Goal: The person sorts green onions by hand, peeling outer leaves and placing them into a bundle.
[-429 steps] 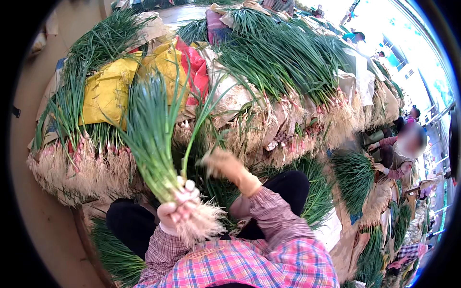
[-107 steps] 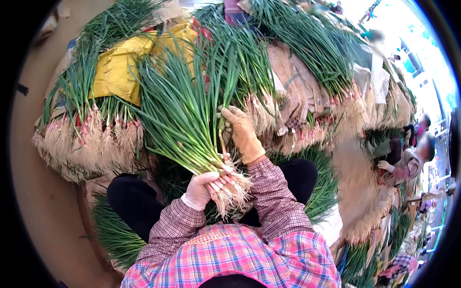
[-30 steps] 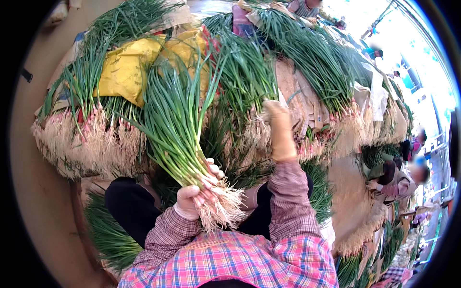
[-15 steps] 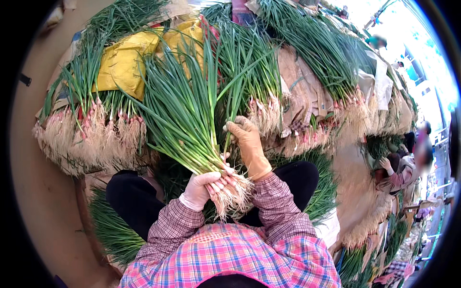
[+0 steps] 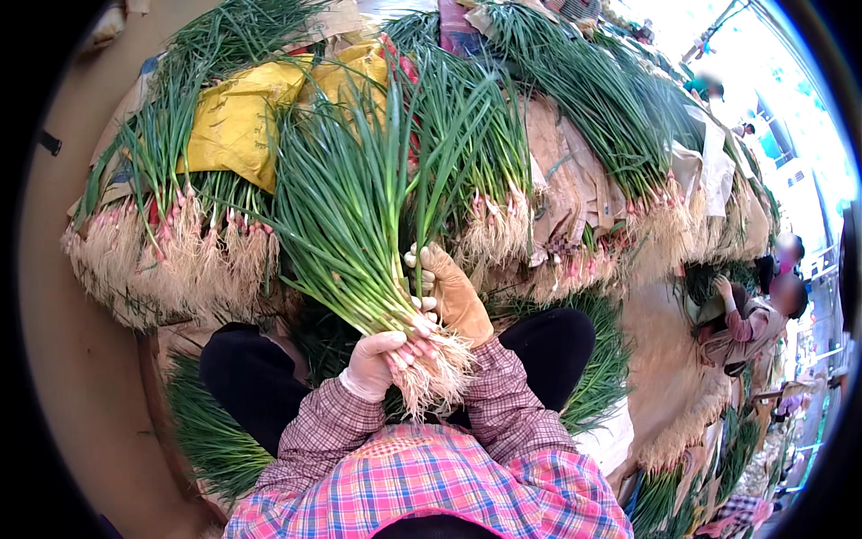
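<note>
We clamp our left hand around the root end of the scallion bunch, its leaves pointing up-left, while our gloved right hand, fingers curled, presses its right side.

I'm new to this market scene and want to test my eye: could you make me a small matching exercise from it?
Things:
1. left hand
2. right hand in a tan glove
3. yellow plastic sack
4. black trouser knee

Places:
A. on the heaped onions, upper left
B. gripping the bunch of green spring onions near its roots
C. lower right of the bunch
D. against the bunch's stalks

Pairs: 1-B, 2-D, 3-A, 4-C
</note>
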Tool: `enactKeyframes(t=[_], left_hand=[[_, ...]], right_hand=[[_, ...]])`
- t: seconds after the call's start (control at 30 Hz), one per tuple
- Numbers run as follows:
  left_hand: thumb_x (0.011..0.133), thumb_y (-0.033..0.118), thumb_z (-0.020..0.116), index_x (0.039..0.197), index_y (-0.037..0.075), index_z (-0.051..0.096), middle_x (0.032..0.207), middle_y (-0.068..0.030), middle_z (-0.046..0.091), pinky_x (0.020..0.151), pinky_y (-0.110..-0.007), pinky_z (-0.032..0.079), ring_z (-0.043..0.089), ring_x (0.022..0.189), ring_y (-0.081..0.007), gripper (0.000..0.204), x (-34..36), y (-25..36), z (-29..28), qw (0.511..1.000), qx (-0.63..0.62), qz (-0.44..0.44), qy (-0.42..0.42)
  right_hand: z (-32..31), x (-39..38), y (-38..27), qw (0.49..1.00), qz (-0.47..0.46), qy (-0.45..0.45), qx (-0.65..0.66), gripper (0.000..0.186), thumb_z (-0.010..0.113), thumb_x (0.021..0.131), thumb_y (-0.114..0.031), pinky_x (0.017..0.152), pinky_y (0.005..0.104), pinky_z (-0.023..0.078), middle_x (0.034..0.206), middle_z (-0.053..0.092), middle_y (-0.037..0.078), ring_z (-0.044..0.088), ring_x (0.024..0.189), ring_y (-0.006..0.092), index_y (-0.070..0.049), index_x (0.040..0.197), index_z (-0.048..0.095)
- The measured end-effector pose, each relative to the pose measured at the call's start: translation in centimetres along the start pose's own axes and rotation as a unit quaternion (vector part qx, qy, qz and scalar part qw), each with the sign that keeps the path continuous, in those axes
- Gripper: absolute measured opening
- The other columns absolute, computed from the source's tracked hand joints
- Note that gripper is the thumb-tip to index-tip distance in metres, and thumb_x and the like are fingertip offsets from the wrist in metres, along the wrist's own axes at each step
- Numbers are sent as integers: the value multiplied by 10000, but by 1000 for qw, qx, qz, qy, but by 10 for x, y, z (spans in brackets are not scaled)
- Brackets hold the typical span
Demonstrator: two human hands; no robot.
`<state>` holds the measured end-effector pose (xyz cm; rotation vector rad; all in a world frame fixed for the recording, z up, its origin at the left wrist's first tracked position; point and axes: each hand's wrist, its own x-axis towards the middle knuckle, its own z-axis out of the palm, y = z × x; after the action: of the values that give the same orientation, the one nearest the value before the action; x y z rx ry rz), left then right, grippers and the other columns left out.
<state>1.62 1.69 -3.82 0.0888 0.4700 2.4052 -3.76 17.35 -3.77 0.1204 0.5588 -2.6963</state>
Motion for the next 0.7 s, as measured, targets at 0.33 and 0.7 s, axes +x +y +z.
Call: enactKeyframes(t=[0.33,0.7], left_hand=[[654,136,613,1157,14,447,1114,-144,471,837,-382,485,521,972,-257,543,-3,8,17,988,-73,107,-90],[667,145,586,1282,-66,340,1206,-197,497,926,-398,437,524,1064,-277,696,6,3,18,994,-18,98,-34]], right_hand=[[-4,9,0,864,-142,202,-440,126,574,876,-189,460,205,411,706,549,24,504,545,84,-74,861,524],[11,-6,-118,732,-171,273,-601,176,632,812,-218,536,221,425,716,597,25,540,611,91,-47,815,590]])
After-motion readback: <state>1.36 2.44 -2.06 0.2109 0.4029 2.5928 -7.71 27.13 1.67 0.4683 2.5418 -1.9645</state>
